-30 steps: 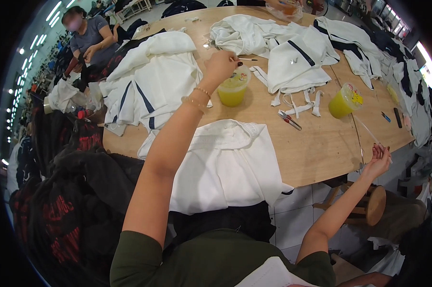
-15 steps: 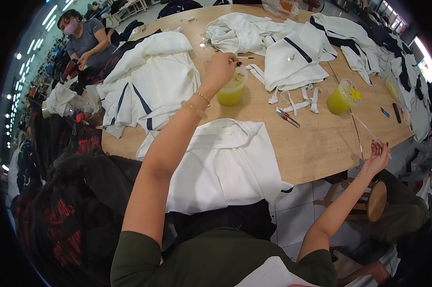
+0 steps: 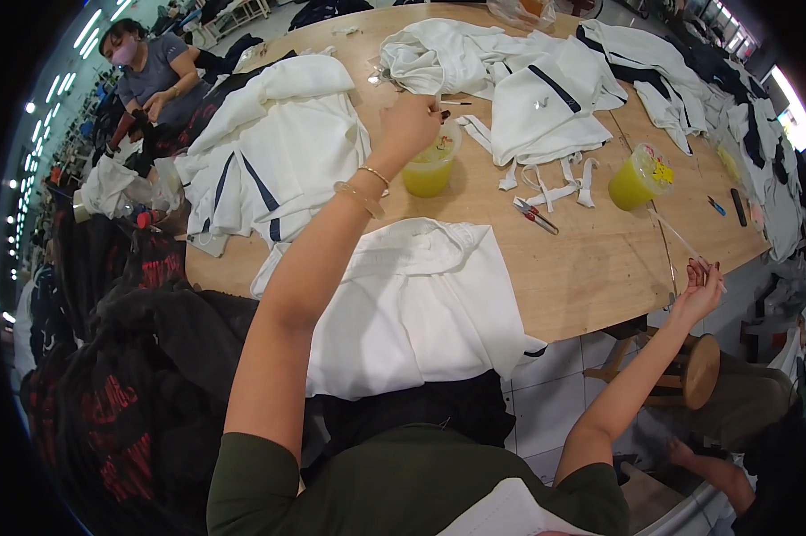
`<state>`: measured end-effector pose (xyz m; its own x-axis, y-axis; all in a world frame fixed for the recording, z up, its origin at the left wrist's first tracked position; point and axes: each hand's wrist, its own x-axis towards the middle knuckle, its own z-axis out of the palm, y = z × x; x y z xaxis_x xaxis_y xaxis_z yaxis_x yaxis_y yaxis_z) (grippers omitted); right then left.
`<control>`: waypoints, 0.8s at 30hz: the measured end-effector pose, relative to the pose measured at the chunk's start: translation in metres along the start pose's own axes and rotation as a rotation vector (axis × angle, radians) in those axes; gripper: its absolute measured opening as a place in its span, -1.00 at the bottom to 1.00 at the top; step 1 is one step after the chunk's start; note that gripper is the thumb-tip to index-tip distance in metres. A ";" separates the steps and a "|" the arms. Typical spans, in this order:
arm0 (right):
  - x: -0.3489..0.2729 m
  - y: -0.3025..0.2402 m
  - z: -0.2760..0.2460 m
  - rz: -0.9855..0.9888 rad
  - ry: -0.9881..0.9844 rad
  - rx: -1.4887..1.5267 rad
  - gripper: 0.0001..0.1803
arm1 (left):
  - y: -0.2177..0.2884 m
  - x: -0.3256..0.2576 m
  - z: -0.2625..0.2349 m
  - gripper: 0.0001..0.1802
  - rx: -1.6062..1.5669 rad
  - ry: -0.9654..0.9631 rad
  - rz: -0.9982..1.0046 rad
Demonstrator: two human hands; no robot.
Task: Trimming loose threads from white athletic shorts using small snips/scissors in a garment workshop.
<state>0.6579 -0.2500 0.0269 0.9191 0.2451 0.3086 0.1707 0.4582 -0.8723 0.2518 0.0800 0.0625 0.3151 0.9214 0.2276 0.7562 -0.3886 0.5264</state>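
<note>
My left hand [image 3: 410, 127] is closed over the top of a plastic cup of yellow-green drink [image 3: 428, 174]. Its fingertips are partly hidden, so what they pinch does not show. Off to the right, my right hand [image 3: 699, 293] holds a thin, pale drinking straw [image 3: 680, 237] beyond the table's near edge. Between my hands stands a second cup of yellow-green drink [image 3: 633, 183] with a yellow label, upright on the table. White folded trousers [image 3: 412, 313] with a gathered waistband lie over the near edge in front of me.
Thread snips with red handles [image 3: 535, 215] lie mid-table beside white fabric strips [image 3: 559, 186]. White garments with navy stripes [image 3: 296, 143] cover the left and far parts. Dark garments [image 3: 144, 357] are piled at left. A wooden stool [image 3: 702, 371] is at right; a co-worker [image 3: 157, 71] sits far left.
Both hands hold nearly the same places; the right hand and straw shift slightly. Another person's arm at the lower right has moved. The view has tilted a little.
</note>
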 end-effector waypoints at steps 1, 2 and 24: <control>0.000 -0.001 -0.002 -0.003 0.002 0.000 -0.80 | -0.004 0.000 0.001 -0.95 -0.002 0.000 0.003; 0.001 -0.002 -0.004 -0.001 0.010 -0.002 -0.81 | -0.008 -0.002 0.002 -0.92 -0.176 0.014 -0.016; 0.024 0.017 -0.030 0.031 -0.017 -0.087 -0.65 | -0.007 -0.034 0.031 -0.98 0.252 0.622 0.537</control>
<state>0.6936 -0.2624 0.0078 0.9182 0.2730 0.2869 0.1733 0.3744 -0.9109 0.2539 0.0517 0.0256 0.3506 0.4136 0.8402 0.7226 -0.6902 0.0383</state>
